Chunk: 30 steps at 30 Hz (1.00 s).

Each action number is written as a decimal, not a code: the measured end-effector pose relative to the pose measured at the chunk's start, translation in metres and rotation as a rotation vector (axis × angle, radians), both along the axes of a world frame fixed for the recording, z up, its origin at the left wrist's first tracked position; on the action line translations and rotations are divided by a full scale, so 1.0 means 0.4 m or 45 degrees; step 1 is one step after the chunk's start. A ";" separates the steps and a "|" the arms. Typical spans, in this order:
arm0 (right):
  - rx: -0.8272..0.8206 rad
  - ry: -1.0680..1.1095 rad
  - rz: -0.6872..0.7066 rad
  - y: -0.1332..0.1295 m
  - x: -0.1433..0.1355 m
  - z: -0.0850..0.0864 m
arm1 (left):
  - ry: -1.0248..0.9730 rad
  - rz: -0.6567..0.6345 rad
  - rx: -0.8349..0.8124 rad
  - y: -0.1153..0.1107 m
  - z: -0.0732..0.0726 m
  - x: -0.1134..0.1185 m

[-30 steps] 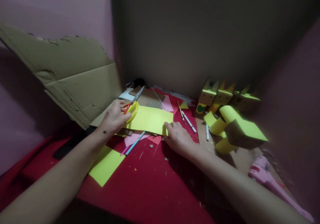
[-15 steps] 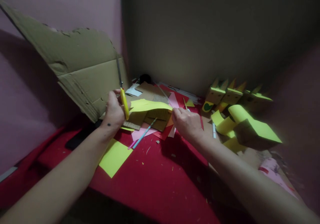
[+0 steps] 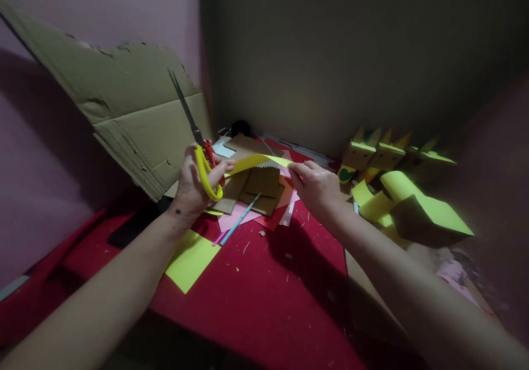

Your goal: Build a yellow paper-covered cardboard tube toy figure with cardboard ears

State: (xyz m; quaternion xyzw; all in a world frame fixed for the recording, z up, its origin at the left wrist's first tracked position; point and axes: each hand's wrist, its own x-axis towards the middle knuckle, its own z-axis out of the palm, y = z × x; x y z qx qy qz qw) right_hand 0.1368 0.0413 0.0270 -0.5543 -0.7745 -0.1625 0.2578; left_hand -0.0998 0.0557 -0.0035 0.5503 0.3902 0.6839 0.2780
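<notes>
A yellow paper strip (image 3: 258,159) stretches in a slight arch between my two hands, above the pile of paper and cardboard. My left hand (image 3: 194,185) is closed on scissors (image 3: 201,166) with one yellow and one red handle; the blades point up and away. Its thumb and fingertips also pinch the strip's left end. My right hand (image 3: 316,185) is closed, pinching the strip's right end between thumb and fingers. Below lie a corrugated cardboard piece (image 3: 264,182), pink and red papers, and a light blue pencil-like stick (image 3: 242,219).
A large cardboard sheet (image 3: 144,100) leans on the left wall. A yellow paper sheet (image 3: 192,262) lies on the red cloth (image 3: 264,298) among scraps. At right stand small cardboard figures (image 3: 361,152) with spiky tops and a yellow-and-brown box construction (image 3: 425,215).
The strip has turned more edge-on and arched higher. The scissors have tilted left, showing their red handle, and my left thumb has moved onto the strip. My right hand has shifted slightly right.
</notes>
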 end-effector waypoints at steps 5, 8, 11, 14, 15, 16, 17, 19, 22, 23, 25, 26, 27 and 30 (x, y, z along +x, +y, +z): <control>0.290 0.342 0.206 -0.008 0.028 -0.022 | 0.046 0.062 -0.017 0.009 -0.008 0.004; 0.318 0.284 0.308 -0.041 0.033 -0.046 | 0.079 0.084 0.010 0.006 -0.007 0.008; 0.071 -0.011 0.426 -0.068 0.012 -0.081 | 0.161 0.082 -0.007 -0.003 -0.003 0.015; -0.193 -0.190 0.366 -0.072 -0.025 -0.109 | 0.175 0.101 -0.001 -0.007 -0.004 0.018; -0.261 -0.236 0.324 -0.068 -0.037 -0.114 | 0.166 0.105 0.000 -0.006 -0.005 0.017; -0.316 -0.278 0.289 -0.062 -0.048 -0.117 | 0.154 0.110 -0.001 -0.005 -0.006 0.016; -0.359 -0.316 0.265 -0.055 -0.056 -0.119 | 0.142 0.114 -0.003 -0.003 -0.007 0.014; -0.412 -0.375 0.262 -0.040 -0.066 -0.122 | 0.130 0.125 -0.010 0.001 -0.009 0.010; -0.431 -0.437 0.308 -0.026 -0.067 -0.125 | 0.143 0.125 -0.027 0.003 -0.009 0.006; -0.432 -0.459 0.320 -0.024 -0.065 -0.125 | 0.161 0.128 -0.029 0.003 -0.009 0.006; -0.424 -0.503 0.348 -0.025 -0.057 -0.125 | 0.188 0.158 -0.015 0.004 -0.010 0.005; -0.417 -0.526 0.362 -0.028 -0.052 -0.124 | 0.195 0.179 -0.001 0.006 -0.012 0.005; -0.410 -0.549 0.374 -0.033 -0.045 -0.122 | 0.203 0.195 0.017 0.007 -0.015 0.005; -0.386 -0.610 0.386 -0.049 -0.021 -0.115 | 0.267 0.204 0.084 0.012 -0.030 0.003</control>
